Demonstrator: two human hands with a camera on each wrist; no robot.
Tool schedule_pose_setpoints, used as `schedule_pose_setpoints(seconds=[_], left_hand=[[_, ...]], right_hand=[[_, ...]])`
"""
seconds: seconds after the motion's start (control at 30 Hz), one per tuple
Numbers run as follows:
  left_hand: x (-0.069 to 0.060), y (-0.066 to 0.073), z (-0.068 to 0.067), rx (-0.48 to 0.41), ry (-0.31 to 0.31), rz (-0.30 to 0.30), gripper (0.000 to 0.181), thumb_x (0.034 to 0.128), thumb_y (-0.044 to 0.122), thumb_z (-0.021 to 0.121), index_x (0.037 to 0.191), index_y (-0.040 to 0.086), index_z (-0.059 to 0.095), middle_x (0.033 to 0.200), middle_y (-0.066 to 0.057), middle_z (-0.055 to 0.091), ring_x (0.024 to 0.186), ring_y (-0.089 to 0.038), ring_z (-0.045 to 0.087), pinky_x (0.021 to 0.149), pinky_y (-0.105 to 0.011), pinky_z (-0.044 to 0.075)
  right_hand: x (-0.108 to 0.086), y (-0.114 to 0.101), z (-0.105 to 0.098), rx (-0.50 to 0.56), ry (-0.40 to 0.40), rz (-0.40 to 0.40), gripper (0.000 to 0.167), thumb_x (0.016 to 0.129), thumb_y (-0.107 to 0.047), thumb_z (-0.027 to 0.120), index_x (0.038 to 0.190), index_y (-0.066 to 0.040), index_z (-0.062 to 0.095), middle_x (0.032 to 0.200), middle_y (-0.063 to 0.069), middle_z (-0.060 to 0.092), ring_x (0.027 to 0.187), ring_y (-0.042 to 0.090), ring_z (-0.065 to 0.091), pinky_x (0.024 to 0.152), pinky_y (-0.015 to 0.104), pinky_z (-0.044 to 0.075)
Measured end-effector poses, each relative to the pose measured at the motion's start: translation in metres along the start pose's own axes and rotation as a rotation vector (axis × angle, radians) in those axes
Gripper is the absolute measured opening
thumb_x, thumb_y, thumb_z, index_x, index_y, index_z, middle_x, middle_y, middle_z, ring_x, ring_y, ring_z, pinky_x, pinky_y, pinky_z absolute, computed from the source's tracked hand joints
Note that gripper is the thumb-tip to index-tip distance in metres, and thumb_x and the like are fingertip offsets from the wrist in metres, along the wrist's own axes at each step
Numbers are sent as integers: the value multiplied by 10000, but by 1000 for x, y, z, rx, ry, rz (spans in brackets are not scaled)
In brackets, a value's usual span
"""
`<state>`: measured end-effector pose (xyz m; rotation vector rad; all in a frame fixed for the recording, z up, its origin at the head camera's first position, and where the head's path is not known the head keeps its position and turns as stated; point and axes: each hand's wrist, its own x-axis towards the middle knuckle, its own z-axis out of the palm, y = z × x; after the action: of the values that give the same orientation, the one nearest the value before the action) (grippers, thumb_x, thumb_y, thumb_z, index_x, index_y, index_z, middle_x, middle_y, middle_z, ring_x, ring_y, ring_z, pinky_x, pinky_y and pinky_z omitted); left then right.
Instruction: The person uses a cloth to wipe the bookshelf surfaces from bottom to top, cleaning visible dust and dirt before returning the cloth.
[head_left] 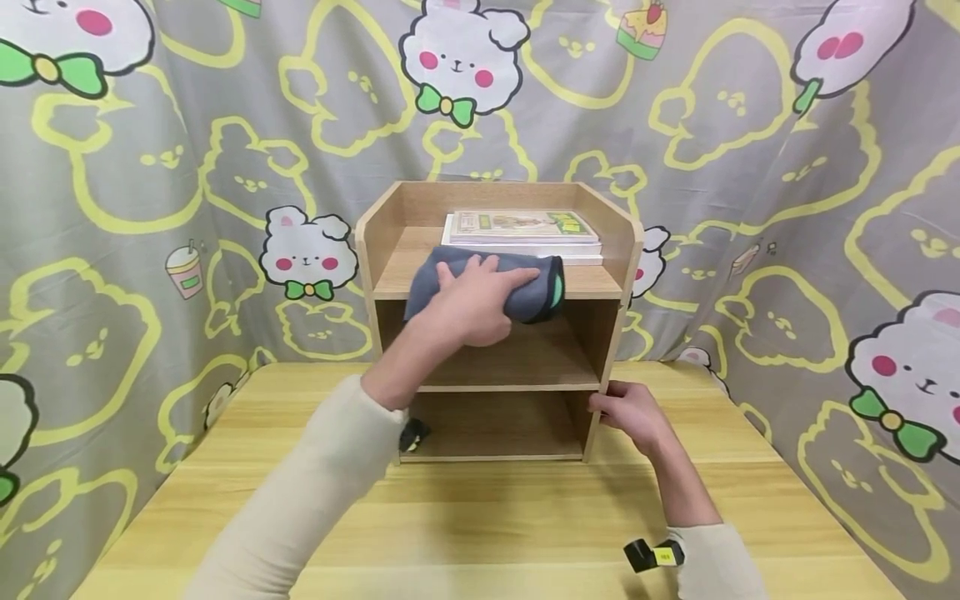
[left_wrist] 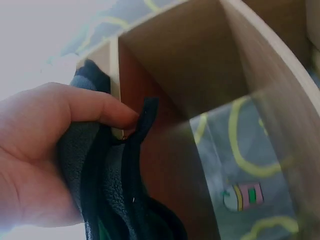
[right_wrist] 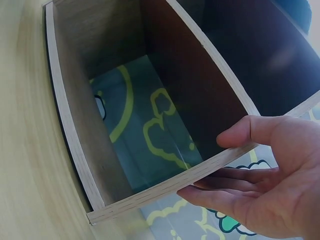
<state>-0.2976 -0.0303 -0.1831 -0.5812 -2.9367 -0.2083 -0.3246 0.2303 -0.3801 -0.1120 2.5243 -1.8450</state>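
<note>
A wooden shelf unit [head_left: 517, 387] stands on the table. My left hand [head_left: 476, 304] grips a folded grey-blue cloth [head_left: 431, 279] with dark edging at the front of the upper shelf board. In the left wrist view, the thumb and fingers of that hand [left_wrist: 45, 150] are bent round the cloth [left_wrist: 75, 160] beside a wooden board. Lower down, my right hand [head_left: 633, 412] pinches the front edge of the right side panel; in the right wrist view, the hand [right_wrist: 280, 170] has its thumb inside the panel [right_wrist: 185, 177] and its fingers outside.
A stack of books or magazines [head_left: 525, 229] lies on the top shelf, behind the cloth. Patterned curtains [head_left: 247, 167] hang behind and at both sides of the wooden table [head_left: 480, 517]. Small black devices sit by both cuffs, the right one [head_left: 652, 554] with a yellow label.
</note>
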Motion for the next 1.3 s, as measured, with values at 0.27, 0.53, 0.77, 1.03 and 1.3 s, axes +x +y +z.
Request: schedule_pose_setpoints(seconds=[0.27,0.53,0.77,1.03,1.3], left_hand=[[-15,-39,-9,-15,-4,-6,754,895,94,618,1560,361,387,1638,-146,316,1535,-426,196,1139,-771,49],[-21,-52,-11,-18,67,47,609,943,282,689,1513,321,479,1544,-133,466,1463,-391,360,1105,-790,151],[-21,-60,-9,-102,425,52,357,912,524,701,1038,191,727,929,-69,734,854,-315,666,800,-516,505],[-15,-66,-10,40,771,118,466,930,61,618,1382,29,508,1292,-223,613,1150,-416,592,1014,-525,477],[-9,-66,-17,372,860,172,685,841,-19,661,1489,111,477,1634,-275,254,1533,-436,215,1260,-547,45]], right_hand=[[-1,-1,-1,3,2,5,346,880,-71,621,1169,118,632,978,76,668,837,64,601,772,221,541],[1,0,0,0,-2,-1,382,888,-68,609,1211,134,620,1026,107,681,885,78,626,820,253,557],[0,-1,-1,0,4,3,365,881,-70,619,1189,127,630,983,84,679,866,89,621,811,257,555],[-1,2,-2,-9,3,-4,394,888,-77,623,1225,125,618,1037,106,682,913,98,629,840,275,561],[0,1,-2,-12,4,-21,375,876,-86,626,1187,124,632,1011,100,684,889,91,630,831,280,562]])
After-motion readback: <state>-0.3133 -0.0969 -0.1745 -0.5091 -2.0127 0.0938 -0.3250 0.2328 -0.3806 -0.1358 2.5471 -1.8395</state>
